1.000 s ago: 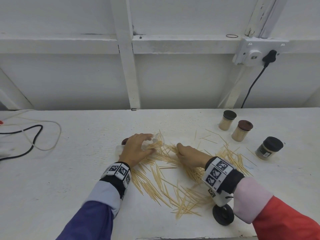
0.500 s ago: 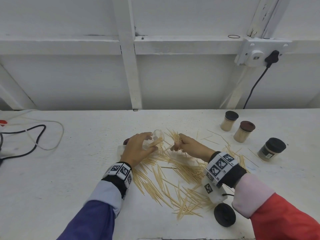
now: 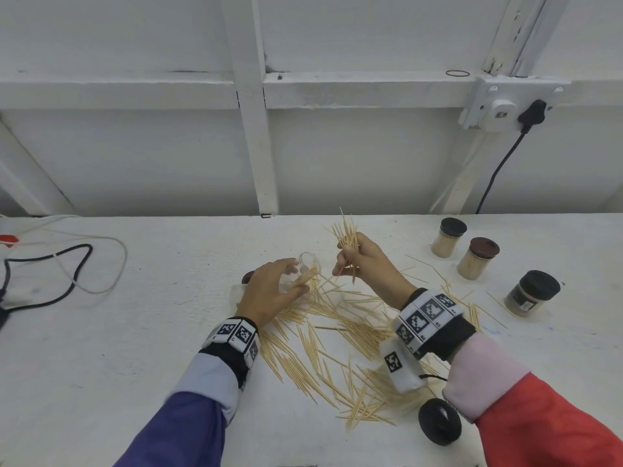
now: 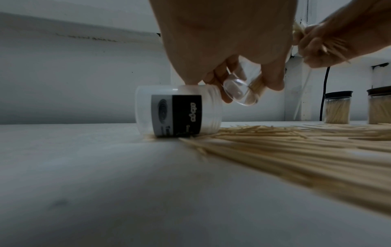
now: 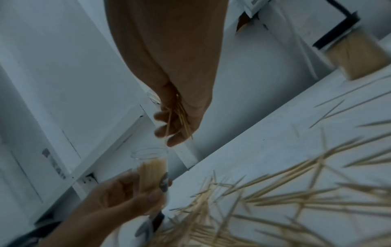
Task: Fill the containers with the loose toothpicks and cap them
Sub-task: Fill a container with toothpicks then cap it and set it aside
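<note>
Head view looking down from above on tabletop (image 3: 135, 332); wrist views low, close, sharing both hands and clear jar (image 4: 239, 91)

Black cable (image 3: 50, 278) and white cable (image 3: 101, 261) lie far left; wall socket (image 3: 499, 106) upper right

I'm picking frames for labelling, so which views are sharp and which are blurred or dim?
Head view: evenly lit and sharp, with wide-angle bending of the wall beams; the bundle of toothpicks reads clearly. Left wrist view: dim, the labelled container fairly sharp, near toothpicks soft. Right wrist view: tilted, motion-blurred, the clear jar smeared.
</note>
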